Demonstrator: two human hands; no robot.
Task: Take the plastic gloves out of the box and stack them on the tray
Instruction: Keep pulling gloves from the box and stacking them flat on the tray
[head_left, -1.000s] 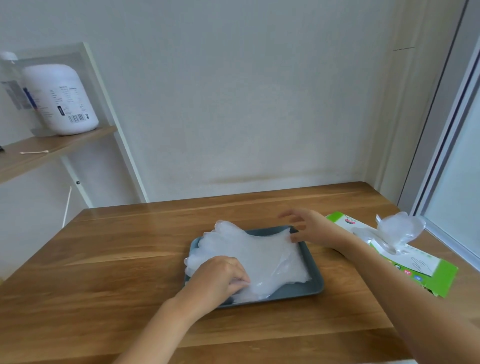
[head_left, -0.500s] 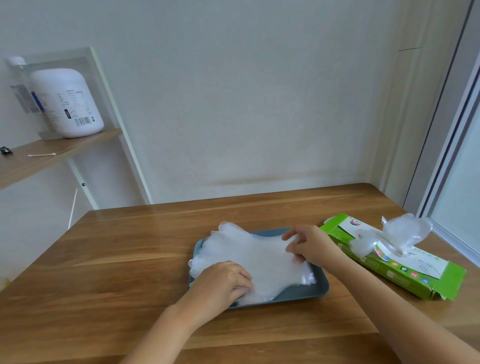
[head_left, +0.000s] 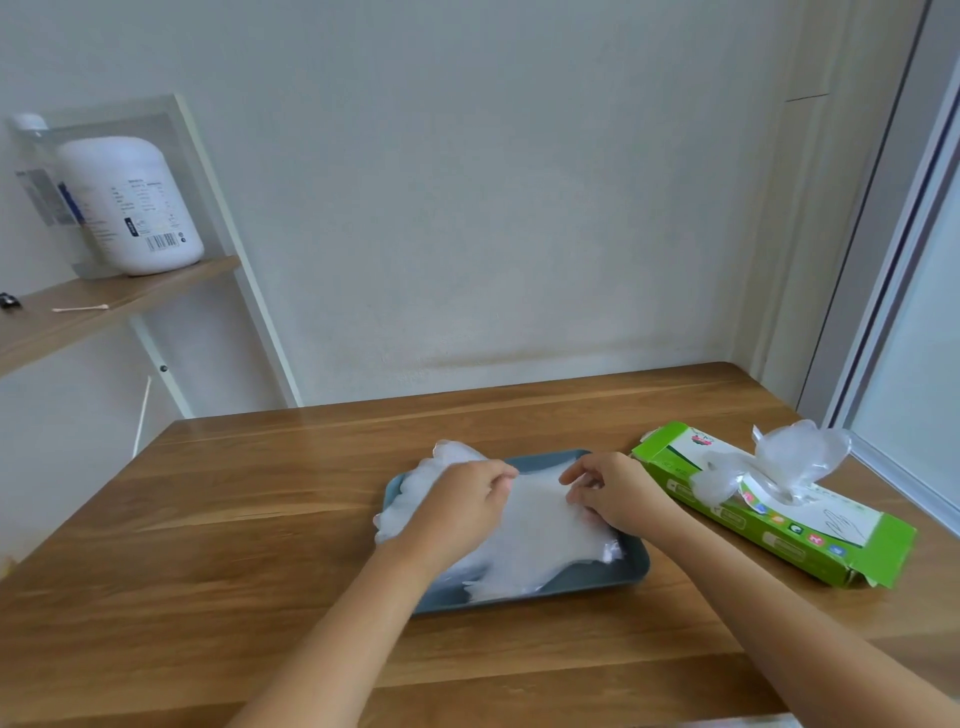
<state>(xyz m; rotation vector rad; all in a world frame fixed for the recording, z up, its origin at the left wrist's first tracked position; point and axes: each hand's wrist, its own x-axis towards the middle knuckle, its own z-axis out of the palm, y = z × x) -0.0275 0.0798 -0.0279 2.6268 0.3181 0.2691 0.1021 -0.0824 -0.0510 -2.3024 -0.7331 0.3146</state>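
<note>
Plastic gloves (head_left: 535, 540) stacked on tray (head_left: 631, 571)
Left hand (head_left: 457, 512) and right hand (head_left: 610, 499) both pinching them with curled fingers — box (head_left: 769, 525) at tray's 3 o'clock.

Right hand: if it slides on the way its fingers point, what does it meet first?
The left hand: the right hand points left across the gloves on the tray, toward the left fingertips just ahead. Depth looks matched, though uncertain.
</note>
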